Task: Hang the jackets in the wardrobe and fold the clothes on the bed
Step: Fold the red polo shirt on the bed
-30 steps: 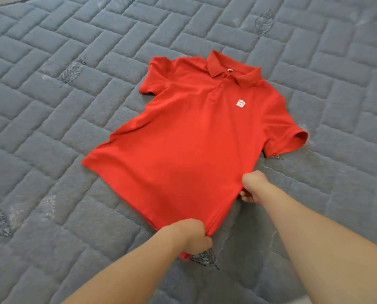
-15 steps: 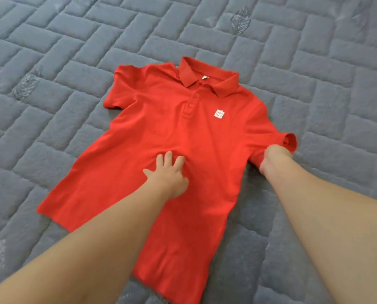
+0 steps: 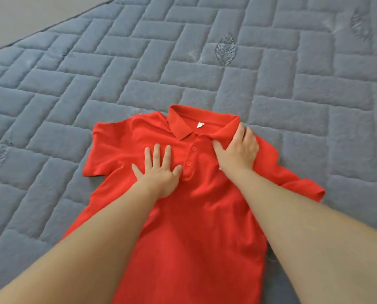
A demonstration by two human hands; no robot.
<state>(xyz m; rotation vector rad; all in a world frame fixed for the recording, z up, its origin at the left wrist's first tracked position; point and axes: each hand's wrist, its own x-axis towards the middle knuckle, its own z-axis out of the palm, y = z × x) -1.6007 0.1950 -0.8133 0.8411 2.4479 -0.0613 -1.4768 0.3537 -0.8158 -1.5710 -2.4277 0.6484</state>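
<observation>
A red polo shirt (image 3: pixel 196 216) lies face up on the grey quilted bed (image 3: pixel 205 80), collar away from me. My left hand (image 3: pixel 158 172) presses flat on the chest, left of the button placket, fingers spread and straight. My right hand (image 3: pixel 238 150) rests on the right collar and shoulder area, fingers extended over the fabric and the thumb against the collar point. It hides the small white chest logo. Both short sleeves lie out to the sides. The shirt's hem runs out of view at the bottom.
The quilted cover has a brick pattern with stitched leaf motifs (image 3: pixel 226 50). The bed's far edge (image 3: pixel 51 27) runs diagonally across the upper left, with a plain grey surface beyond it. No other clothes show.
Both hands moved up the shirt from the hem: the left from the belly to the chest, the right from the sleeve to the collar. The view shifted closer to the collar.
</observation>
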